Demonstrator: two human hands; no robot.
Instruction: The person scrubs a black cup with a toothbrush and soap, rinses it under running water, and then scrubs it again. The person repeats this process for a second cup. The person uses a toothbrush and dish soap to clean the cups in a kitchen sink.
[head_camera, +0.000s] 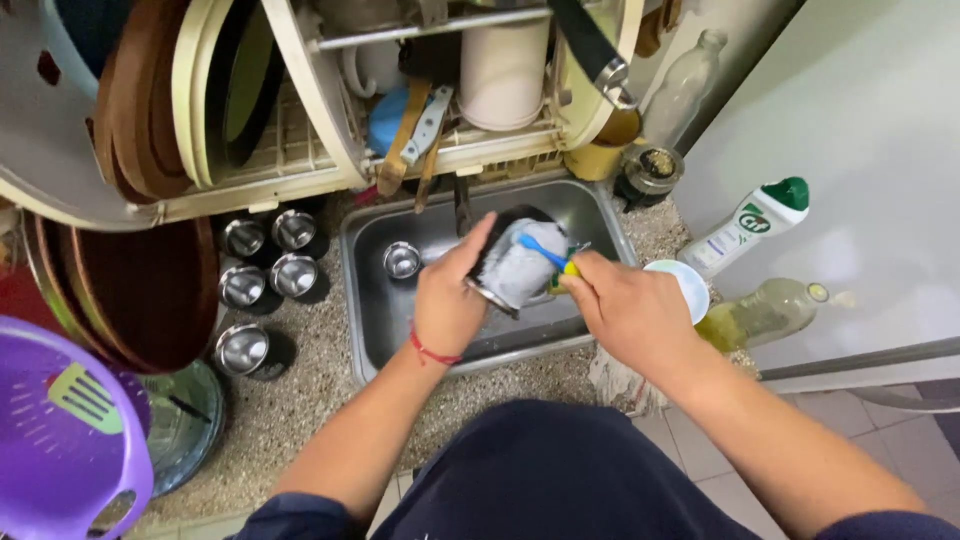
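Over the steel sink (372, 300) my left hand (448, 296) grips a dark pan (507, 262) by its rim, tilted on edge. The pan's inside is covered in grey soapy foam. My right hand (622, 308) holds a yellow and green scrubbing sponge (566, 270) pressed against the pan's right side. A red thread band sits on my left wrist. A small steel cup (402, 260) stands in the sink to the left of the pan.
A cream dish rack (300, 130) with plates, mugs and utensils hangs over the counter's far edge. Several steel cups (268, 262) stand left of the sink. A white cleaner bottle (750, 226), a pale oil bottle (762, 312) and a small white bowl (690, 285) stand right. A purple colander (60, 440) is bottom left.
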